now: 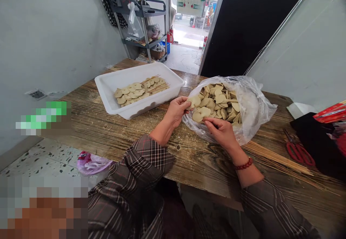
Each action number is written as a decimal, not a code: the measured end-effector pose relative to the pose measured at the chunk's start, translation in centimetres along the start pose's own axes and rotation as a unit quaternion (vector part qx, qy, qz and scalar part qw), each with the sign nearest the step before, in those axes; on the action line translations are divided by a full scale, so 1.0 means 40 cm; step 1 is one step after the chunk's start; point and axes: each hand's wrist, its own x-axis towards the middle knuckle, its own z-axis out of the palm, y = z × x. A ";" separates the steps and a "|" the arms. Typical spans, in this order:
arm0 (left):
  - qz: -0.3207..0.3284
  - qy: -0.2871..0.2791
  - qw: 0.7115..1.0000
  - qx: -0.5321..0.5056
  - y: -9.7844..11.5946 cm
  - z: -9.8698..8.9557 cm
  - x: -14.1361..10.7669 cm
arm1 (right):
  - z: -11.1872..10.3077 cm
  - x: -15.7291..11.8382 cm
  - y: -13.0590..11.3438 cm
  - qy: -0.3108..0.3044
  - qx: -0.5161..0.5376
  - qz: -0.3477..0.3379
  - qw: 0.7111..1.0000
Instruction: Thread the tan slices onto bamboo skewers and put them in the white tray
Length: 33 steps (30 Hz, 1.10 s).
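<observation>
My left hand point(177, 111) is closed, pinching a thin round beige slice point(195, 101) at the left side of a clear plastic bag point(251, 106). Close by, the closed fingertips of my right hand point(222, 131) grip the edge of overlapping beige slices point(201, 114); whether a stick runs through them I cannot tell. Both hands are over the bag's open mouth, where a heap of similar loose slices point(221, 98) lies. Left of the bag, a white plastic tray point(113, 109) holds rows of slices threaded on thin sticks point(132, 92).
Thin wooden skewers point(281, 158) lie on the wooden table point(140, 134) to the right, beside red-handled scissors point(300, 152) and a black item point(316, 145). A grey cart point(143, 14) stands beyond the table, near a doorway. A purple bag point(93, 163) is at lower left.
</observation>
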 end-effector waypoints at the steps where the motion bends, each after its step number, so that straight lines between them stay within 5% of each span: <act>1: 0.010 0.001 1.000 0.011 -0.001 0.000 0.000 | 0.001 0.000 0.000 0.000 0.001 0.003 1.000; 16: 0.060 0.035 0.992 0.109 0.007 0.008 -0.007 | 0.004 0.002 -0.012 -0.003 -0.025 0.017 1.000; 23: 0.054 -0.004 0.991 0.119 -0.005 0.009 -0.008 | 0.001 0.005 -0.018 0.007 -0.035 0.018 0.999; 33: -0.062 -0.057 0.995 -0.047 -0.007 0.000 -0.003 | 0.001 0.009 -0.022 0.013 0.080 0.065 0.995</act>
